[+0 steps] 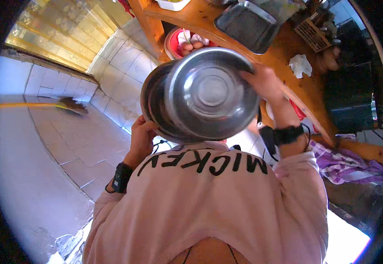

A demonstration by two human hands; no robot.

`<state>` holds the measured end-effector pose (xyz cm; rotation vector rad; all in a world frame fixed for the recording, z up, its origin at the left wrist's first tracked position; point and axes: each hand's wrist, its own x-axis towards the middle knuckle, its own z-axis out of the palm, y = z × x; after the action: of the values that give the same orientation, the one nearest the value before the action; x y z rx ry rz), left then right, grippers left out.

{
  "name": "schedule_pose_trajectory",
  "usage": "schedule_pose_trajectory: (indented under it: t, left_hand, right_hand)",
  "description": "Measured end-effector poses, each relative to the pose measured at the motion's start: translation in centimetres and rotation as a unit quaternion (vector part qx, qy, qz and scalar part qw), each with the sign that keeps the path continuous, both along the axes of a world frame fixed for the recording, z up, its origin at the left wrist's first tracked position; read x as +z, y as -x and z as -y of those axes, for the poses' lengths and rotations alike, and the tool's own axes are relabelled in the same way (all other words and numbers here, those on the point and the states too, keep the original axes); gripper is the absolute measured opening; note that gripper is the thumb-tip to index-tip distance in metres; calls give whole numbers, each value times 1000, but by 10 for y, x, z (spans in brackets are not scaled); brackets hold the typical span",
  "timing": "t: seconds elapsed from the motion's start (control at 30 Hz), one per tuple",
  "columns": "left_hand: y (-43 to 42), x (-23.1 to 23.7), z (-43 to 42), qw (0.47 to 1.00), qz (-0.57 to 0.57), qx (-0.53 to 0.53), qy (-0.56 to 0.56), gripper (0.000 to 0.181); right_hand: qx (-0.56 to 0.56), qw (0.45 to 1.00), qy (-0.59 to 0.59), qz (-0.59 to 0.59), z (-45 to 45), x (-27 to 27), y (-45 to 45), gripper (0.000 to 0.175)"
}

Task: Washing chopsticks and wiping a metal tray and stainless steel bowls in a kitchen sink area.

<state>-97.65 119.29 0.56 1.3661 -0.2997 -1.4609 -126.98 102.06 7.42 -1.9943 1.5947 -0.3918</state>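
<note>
A shiny stainless steel bowl [212, 90] is held up in front of me, its round inside facing the camera. My right hand [265, 81] grips its rim on the right. Behind it and further left, overlapped by it, is a second, darker metal bowl [156, 99]. The fingers of my left hand [144, 133] hold that one by its lower left rim. How far the two bowls touch cannot be told. Both wrists carry dark bands.
Beyond the bowls, a red basin [175, 43] holds eggs. The wooden table [194, 19] carries a dark tray [247, 28], crumpled white paper [300, 66] and a small crate [312, 34]. Purple checked cloth [353, 165] lies at the right. A broom [39, 105] is at the left on the tiled floor.
</note>
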Motion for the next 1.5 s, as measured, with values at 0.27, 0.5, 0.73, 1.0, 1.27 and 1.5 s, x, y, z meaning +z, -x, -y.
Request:
schedule_pose_trajectory:
  t: [0.27,0.5,0.73,1.0,1.27,1.5]
  left_hand:
    - [-20,6,11,995,26,72,56,27]
    - [-16,23,17,994,20,49,94,30]
    - [3,33,16,995,16,23,95,28]
    - [7,23,16,992,12,-70,107,35]
    - [23,22,25,998,1,-41,47,32]
    - [29,26,31,997,-36,-66,22,27]
  right_hand:
    - [-303,895,-78,319,-114,-102,144,36]
    - [-469,789,-55,394,-131,-54,138,41]
    - [-494,740,6,457,-88,-28,183,29]
    - [-413,678,31,607,-30,-46,199,31]
    - [-248,856,29,453,-71,-48,87,31]
    - [278,959,45,19,-110,-63,-9,48]
